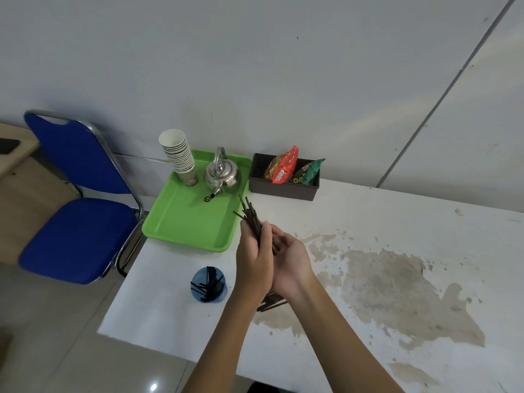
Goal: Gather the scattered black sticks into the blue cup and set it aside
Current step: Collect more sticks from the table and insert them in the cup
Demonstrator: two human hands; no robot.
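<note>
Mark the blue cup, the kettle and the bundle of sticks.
blue cup [198, 290]: head view, left wall.
kettle [226, 174]: head view, steel body.
bundle of black sticks [251, 219]: head view, shafts above the hands.

We are looking at a white worktop [397, 236] carrying brown stains across its right half. A green tray [181, 222] is sitting at the far left corner, and a dark box [283, 190] is resting just beside it against the wall. A blue cup [209, 285] is standing near the left edge, well apart from the tray. A few black sticks [270, 304] are lying on the worktop, right of the cup, partly hidden under our wrists.
</note>
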